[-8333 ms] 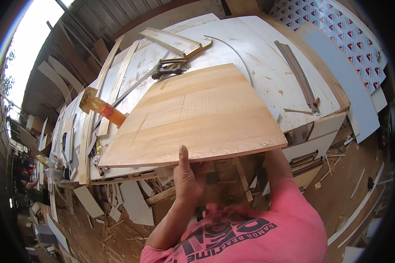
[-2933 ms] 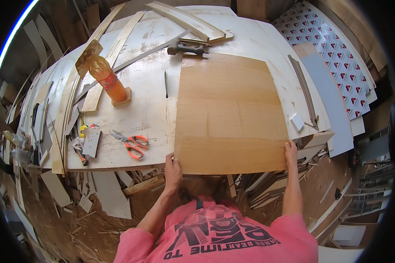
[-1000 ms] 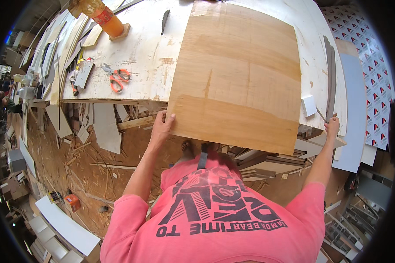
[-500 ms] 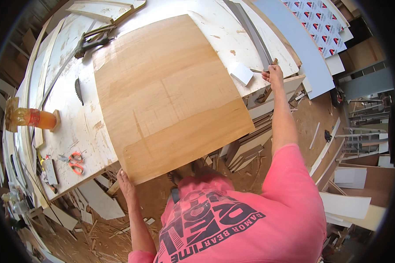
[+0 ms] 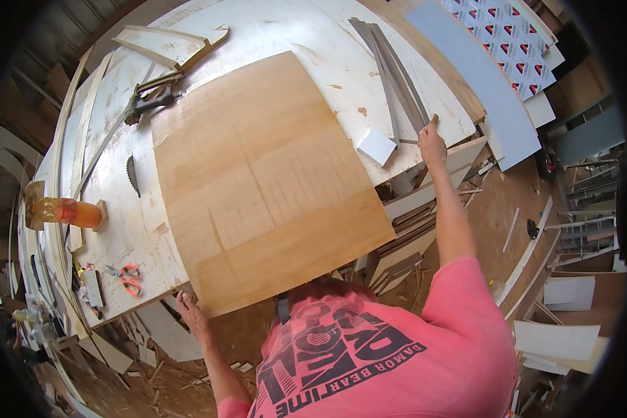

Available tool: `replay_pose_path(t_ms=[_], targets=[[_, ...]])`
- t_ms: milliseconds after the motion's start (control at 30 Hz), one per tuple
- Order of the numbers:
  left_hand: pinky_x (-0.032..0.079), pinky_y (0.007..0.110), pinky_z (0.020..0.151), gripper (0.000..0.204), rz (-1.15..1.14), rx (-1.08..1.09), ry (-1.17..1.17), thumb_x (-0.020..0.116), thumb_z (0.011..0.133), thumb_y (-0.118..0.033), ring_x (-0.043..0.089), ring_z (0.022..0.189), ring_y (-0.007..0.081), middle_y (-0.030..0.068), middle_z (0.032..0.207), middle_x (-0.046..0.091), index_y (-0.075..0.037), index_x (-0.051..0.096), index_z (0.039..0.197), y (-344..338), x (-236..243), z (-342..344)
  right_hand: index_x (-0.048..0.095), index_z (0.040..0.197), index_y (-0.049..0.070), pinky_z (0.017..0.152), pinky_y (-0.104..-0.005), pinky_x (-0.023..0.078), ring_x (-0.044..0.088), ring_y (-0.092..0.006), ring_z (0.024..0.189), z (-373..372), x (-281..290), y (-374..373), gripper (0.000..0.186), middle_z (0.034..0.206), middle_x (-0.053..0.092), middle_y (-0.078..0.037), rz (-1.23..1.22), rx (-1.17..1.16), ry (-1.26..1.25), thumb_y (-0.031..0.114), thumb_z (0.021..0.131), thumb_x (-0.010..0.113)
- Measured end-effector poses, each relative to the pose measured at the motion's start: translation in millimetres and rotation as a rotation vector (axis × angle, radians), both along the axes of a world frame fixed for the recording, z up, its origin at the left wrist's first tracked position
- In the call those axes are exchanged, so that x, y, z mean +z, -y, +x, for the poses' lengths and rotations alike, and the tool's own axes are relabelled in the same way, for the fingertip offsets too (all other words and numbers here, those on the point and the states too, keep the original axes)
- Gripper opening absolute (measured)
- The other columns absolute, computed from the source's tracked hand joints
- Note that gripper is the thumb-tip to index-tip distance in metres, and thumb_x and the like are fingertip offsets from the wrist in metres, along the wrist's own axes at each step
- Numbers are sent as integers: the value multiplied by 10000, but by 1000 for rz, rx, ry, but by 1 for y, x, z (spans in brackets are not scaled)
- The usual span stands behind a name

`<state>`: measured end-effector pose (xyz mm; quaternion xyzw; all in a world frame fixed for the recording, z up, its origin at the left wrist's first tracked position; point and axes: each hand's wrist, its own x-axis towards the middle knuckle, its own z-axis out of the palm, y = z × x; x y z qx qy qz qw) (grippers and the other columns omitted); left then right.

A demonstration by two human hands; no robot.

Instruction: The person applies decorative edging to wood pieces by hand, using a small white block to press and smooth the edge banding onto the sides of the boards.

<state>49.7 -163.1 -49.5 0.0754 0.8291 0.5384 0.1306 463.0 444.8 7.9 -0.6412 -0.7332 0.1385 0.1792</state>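
A plywood panel (image 5: 265,181) lies on the white worktable (image 5: 167,258), its near edge overhanging the front. My left hand (image 5: 193,312) is closed at the panel's near-left corner. Farther forward, my right hand (image 5: 432,143) grips the end of long grey strips (image 5: 390,70) at the table's right, beside a small white block (image 5: 377,146). To the panel's left are a saw blade (image 5: 132,174), orange-handled scissors (image 5: 129,279) and an orange bottle (image 5: 73,212); a dark tool (image 5: 150,101) rests by its far-left corner.
Long wooden strips (image 5: 90,139) lie along the table's left, with a framed piece (image 5: 157,45) at the back. A blue-grey board (image 5: 508,139) and patterned sheet (image 5: 508,49) stand to the right. Offcuts (image 5: 397,258) are stacked below the table; a ladder-like frame (image 5: 585,209) is at far right.
My right hand left the panel's edge after 2.9 seconds ago and moved right to the grey strips, whose far ends now lie more spread. The view has turned.
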Motion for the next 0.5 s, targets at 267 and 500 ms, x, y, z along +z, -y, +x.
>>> replay_pose_path(t_ms=[267, 500], targets=[[436, 299, 836, 413, -80, -21, -24, 465, 996, -292, 521, 915, 162, 85, 1027, 560, 21, 468, 1266, -9, 11, 0, 504, 1036, 0, 630, -292, 525, 628, -154, 674, -4, 43, 21, 228, 857, 623, -98, 77, 77, -766, 217, 988, 453], [462, 292, 828, 432, 105, 16, 159, 435, 1006, -337, 566, 940, 169, 112, 1103, 565, -16, 442, 1296, -1, 2, 2, 520, 1033, 24, 678, -257, 495, 579, -112, 710, -32, 121, 163, 181, 868, 625, -73, -171, 423, -991, 198, 989, 502]])
